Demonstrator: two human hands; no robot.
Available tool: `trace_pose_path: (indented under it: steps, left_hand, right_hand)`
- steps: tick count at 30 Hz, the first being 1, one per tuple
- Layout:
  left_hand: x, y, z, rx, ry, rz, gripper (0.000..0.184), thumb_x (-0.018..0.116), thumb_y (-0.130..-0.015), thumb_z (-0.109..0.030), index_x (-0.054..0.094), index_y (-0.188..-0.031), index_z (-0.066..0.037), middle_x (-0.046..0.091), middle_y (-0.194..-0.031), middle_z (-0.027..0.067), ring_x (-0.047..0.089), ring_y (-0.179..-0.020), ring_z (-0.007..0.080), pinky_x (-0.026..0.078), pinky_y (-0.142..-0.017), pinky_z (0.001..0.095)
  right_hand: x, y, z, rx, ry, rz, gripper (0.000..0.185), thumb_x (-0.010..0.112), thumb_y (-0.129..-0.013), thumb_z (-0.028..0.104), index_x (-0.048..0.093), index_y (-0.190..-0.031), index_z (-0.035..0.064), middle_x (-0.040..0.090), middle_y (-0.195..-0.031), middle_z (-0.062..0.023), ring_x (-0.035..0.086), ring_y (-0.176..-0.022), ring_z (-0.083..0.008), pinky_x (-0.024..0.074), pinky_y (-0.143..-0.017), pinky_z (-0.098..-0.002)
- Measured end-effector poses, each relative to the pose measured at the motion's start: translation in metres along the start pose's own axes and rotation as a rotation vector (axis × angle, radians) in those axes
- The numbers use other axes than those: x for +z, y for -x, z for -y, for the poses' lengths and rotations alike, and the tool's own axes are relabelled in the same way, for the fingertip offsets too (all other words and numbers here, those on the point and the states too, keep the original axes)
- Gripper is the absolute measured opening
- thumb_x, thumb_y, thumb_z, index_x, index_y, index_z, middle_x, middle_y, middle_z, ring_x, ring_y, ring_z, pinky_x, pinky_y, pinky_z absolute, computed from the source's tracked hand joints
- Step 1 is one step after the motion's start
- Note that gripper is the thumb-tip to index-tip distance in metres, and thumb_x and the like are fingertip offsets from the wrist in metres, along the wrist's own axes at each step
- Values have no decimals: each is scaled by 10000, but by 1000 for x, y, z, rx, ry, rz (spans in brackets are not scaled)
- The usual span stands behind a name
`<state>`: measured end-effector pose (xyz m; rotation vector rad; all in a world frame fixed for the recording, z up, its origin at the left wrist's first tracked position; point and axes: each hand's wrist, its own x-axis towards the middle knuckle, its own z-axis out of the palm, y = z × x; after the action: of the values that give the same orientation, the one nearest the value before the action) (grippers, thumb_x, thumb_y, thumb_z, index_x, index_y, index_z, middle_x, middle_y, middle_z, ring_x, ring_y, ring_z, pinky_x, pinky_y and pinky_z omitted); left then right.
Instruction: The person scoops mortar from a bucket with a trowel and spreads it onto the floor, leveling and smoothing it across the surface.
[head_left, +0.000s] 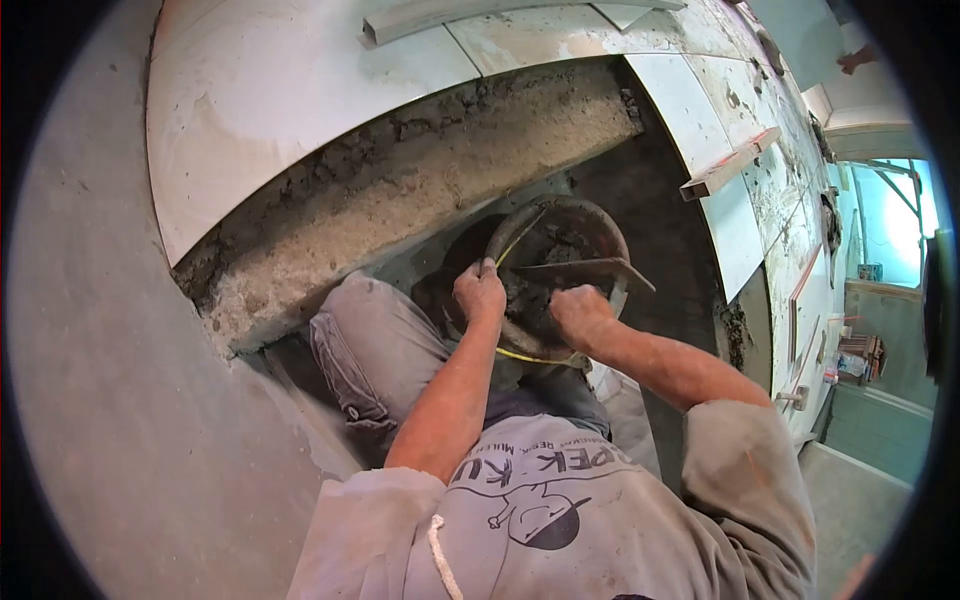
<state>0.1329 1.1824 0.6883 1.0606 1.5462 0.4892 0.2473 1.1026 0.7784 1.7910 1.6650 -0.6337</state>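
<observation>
A round bucket (613, 232) of grey mortar (532, 300) stands in front of my knees, with a yellow strip (520, 236) along its rim. At its left side my left hand (480, 290) is closed, fingers pinched at the yellow strip on the rim. My right hand (582, 316) is closed in a fist over the bucket's right part; a trowel (590, 268) with a flat blade lies across the bucket just above it. The trowel's handle is hidden, apparently within that fist.
A rough concrete ledge (420, 185) runs behind the bucket, below large white tiles (300, 90). Metal bars lie on the tiles, one (730, 163) at the right and one (430, 18) at the top. Another person's hand (856, 60) shows at the upper right.
</observation>
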Motion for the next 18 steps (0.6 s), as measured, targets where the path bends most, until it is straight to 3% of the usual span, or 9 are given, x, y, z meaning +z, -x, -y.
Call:
trace_pose_path:
  steps: [4,8,10,11,12,14,18]
  left_hand:
    - [-4,0,-16,37,-35,46,389,542,-870,-371,664,-861,-1,636,-791,208,609,-762,361,454,-726,402]
    - [3,-1,-22,111,-15,101,456,522,-889,-433,662,-866,1,631,-778,204,598,-770,347,444,-722,400]
    - [3,5,-38,2,-63,218,471,538,-899,-433,671,-973,12,668,-874,166,609,-825,246,444,-778,352]
    - [6,10,-40,91,-74,212,481,538,-900,-445,674,-955,12,660,-829,155,598,-785,225,446,-754,347]
    - [13,13,-36,93,-79,219,481,538,-900,-445,674,-955,12,660,-829,155,598,-785,225,446,-754,347]
    - [24,20,-25,268,-7,163,506,491,-913,-462,632,-827,16,592,-735,196,573,-716,335,440,-694,399]
    - [29,30,-29,256,-34,175,502,503,-916,-452,613,-790,21,574,-714,188,558,-689,340,437,-672,402]
  right_hand:
    - [17,39,-30,164,-86,-151,211,590,-759,127,583,-953,45,679,-810,-131,678,-762,-282,539,-637,-371]
    - [22,60,-67,412,-118,-206,198,541,-796,189,559,-907,26,663,-802,-179,673,-811,-290,537,-673,-402]
    - [30,52,-81,500,-246,-102,297,539,-836,284,570,-923,2,655,-845,-211,657,-812,-344,526,-713,-447]
    - [42,47,-83,510,-249,-105,297,539,-836,284,570,-923,2,655,-845,-211,657,-812,-344,526,-713,-447]
    - [57,40,-82,500,-335,-108,338,538,-829,304,589,-914,-18,649,-850,-234,646,-830,-367,516,-743,-458]
    - [74,32,-74,487,-429,-104,380,536,-821,324,609,-905,-39,643,-856,-257,635,-848,-389,507,-772,-469]
    - [72,30,-55,469,-640,61,479,542,-800,378,643,-966,-60,627,-974,-280,602,-970,-399,472,-874,-447]
